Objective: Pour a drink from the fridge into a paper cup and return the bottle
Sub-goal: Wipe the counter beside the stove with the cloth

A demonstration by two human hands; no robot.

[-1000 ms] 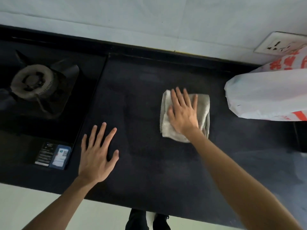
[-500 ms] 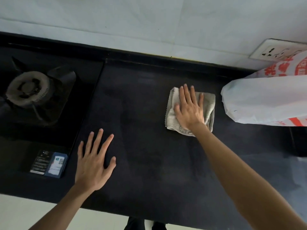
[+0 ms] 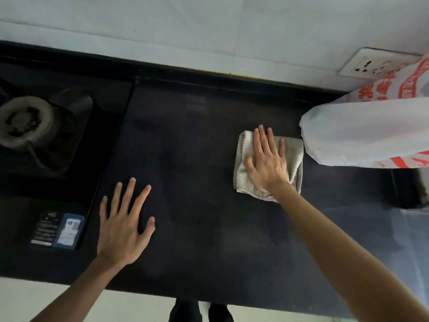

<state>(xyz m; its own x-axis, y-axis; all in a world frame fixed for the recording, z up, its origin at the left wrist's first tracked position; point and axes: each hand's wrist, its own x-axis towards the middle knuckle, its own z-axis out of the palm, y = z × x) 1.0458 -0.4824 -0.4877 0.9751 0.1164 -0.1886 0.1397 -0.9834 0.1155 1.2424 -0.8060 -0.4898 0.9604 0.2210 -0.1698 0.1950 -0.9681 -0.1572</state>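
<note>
No bottle, paper cup or fridge is in view. My right hand [image 3: 267, 163] lies flat, fingers spread, pressing on a folded grey cloth [image 3: 294, 154] on the dark countertop [image 3: 197, 140]. The cloth's right edge reaches the white plastic bag. My left hand [image 3: 123, 226] rests palm down on the bare counter near the front edge, fingers apart, holding nothing.
A gas hob with a burner [image 3: 23, 122] and a label sticker [image 3: 67, 231] fills the left side. A white plastic bag with red print [image 3: 366, 131] sits at the right, below a wall socket [image 3: 376, 63]. The tiled wall runs along the back. My feet show below the counter edge.
My right hand has slid the cloth to the right across the counter, up to the plastic bag. My left hand has stayed in place.
</note>
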